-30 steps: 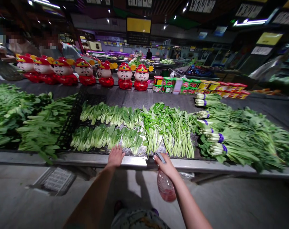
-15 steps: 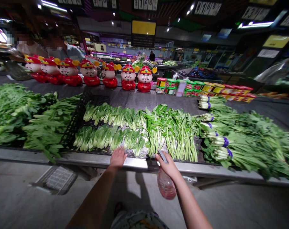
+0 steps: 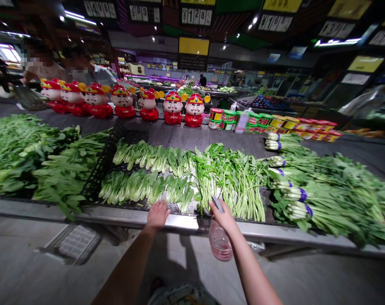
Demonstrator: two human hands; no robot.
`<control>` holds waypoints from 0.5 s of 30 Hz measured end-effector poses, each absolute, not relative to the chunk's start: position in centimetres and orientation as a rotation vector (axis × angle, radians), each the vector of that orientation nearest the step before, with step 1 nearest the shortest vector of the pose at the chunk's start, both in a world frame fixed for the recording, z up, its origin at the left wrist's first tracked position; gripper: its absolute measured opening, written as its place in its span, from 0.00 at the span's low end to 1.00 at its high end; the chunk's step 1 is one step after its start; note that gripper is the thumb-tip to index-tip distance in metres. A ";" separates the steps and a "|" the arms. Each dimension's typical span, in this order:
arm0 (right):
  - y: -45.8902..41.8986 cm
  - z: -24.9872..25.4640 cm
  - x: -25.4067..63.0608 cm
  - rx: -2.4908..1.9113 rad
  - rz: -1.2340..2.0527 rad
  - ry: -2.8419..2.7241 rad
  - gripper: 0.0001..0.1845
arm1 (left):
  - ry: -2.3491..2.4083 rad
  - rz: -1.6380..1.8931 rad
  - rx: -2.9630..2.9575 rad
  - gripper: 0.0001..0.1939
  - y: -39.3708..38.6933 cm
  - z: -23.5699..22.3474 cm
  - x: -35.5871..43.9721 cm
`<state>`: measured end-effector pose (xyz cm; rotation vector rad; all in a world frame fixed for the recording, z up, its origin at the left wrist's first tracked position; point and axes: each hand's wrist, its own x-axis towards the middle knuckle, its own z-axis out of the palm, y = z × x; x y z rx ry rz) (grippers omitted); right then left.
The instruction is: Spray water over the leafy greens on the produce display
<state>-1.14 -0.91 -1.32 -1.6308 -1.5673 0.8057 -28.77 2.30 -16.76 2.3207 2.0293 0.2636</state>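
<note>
My right hand (image 3: 223,217) is closed round the head of a clear pink spray bottle (image 3: 219,243), which hangs below it in front of the metal counter edge (image 3: 84,214). The nozzle points at the long-stemmed greens (image 3: 237,180). My left hand (image 3: 157,214) lies flat with its fingers stretched out on the counter edge, touching the near row of bok choy (image 3: 144,188). A second row of bok choy (image 3: 152,156) lies behind it on a perforated tray.
Leafy greens (image 3: 23,152) are heaped at the left, and bundles with purple bands (image 3: 307,195) at the right. Red figurine jars (image 3: 125,103) and coloured tins (image 3: 275,123) line the back. People stand at far left. A floor grate (image 3: 73,241) lies below.
Both hands have edged slightly forward and up towards the greens, and the view has tilted up a little. The bottle stays in my right hand.
</note>
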 end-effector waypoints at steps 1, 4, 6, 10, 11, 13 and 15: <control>-0.8 -1.1 -1.2 -1.622 0.811 -1.564 0.22 | 2.029 0.264 2.323 0.25 2.3 -16.8 -28.8; -0.2 -0.1 -1.4 -1.589 0.817 -1.557 0.22 | 2.023 0.278 2.330 0.25 2.3 -16.8 -28.8; 0.4 0.6 -1.6 -1.575 0.818 -1.551 0.22 | 2.019 0.299 2.335 0.26 2.3 -17.0 -28.8; 1.7 1.6 -2.1 -1.562 0.792 -1.544 0.20 | 2.013 0.321 2.342 0.25 2.3 -17.2 -28.9; 2.0 1.7 -2.3 -1.560 0.793 -1.553 0.20 | 2.011 0.324 2.340 0.25 2.3 -17.2 -28.9; 2.5 1.8 -2.4 -1.563 0.795 -1.566 0.20 | 2.003 0.325 2.337 0.26 2.3 -17.2 -28.9; 2.9 1.8 -2.5 -1.573 0.791 -1.581 0.20 | 1.994 0.319 2.337 0.26 2.2 -17.1 -28.9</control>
